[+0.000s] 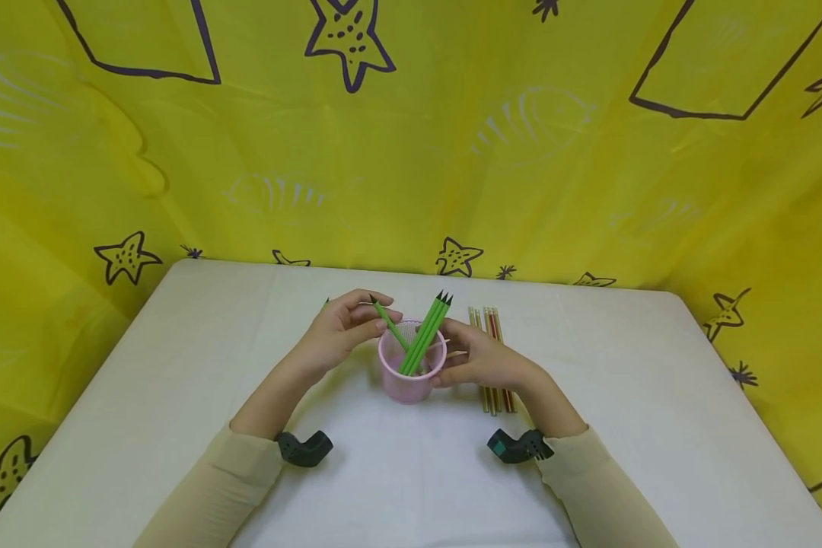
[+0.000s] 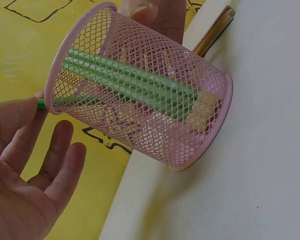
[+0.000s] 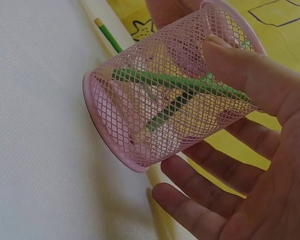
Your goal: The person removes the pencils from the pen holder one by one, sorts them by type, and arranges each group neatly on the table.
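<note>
A pink mesh pencil cup (image 1: 408,390) stands at the middle of the white table, with several green pencils (image 1: 427,335) leaning in it, dark points up. My left hand (image 1: 342,329) pinches one more green pencil (image 1: 389,321) between thumb and finger at the rim; its lower part reaches into the cup. The other left fingers spread beside the mesh (image 2: 135,95). On the opposite side my right hand (image 1: 482,356) grips the cup, its thumb (image 3: 235,62) against the outside near the rim and its fingers around the far side.
Several gold and red pencils (image 1: 493,399) lie side by side on the white table (image 1: 397,487), partly under my right hand. Another green pencil (image 3: 109,37) lies beyond the cup, mostly hidden by my left hand in the head view. A yellow patterned curtain (image 1: 411,152) hangs behind.
</note>
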{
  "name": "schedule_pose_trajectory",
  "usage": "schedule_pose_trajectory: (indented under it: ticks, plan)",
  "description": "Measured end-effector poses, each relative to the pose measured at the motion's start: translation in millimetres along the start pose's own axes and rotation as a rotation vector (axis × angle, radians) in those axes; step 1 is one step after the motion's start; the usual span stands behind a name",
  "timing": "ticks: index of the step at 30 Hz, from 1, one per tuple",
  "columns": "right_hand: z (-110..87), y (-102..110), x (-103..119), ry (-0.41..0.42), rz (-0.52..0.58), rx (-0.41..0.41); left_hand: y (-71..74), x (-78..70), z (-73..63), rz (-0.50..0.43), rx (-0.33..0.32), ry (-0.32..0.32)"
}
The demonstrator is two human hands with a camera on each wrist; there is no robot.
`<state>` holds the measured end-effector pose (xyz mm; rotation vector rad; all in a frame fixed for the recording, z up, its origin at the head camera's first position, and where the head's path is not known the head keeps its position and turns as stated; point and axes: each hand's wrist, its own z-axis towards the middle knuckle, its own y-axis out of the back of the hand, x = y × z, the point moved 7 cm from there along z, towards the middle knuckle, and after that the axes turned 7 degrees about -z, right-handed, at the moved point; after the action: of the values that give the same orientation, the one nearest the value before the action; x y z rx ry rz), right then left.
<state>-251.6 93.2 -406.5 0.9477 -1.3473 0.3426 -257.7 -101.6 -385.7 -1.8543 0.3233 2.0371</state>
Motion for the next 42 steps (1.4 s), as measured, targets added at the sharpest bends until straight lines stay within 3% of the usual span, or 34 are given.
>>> schedule_pose_trajectory:
  ticks: [15,22,42]
  plan:
    - [0.1,-1,0,0.007,0.003,-0.002,16.4,-21.7,-5.8,-0.055,-0.152,-0.123]
    - [-0.1,-1,-1,0.007,0.019,0.0,24.3,-29.7,-6.8,-0.105,-0.162,-0.178]
    - [-0.7,-2,0,-0.002,0.023,0.004,40.4,-46.7,-12.7,-0.299,-0.224,-0.232]
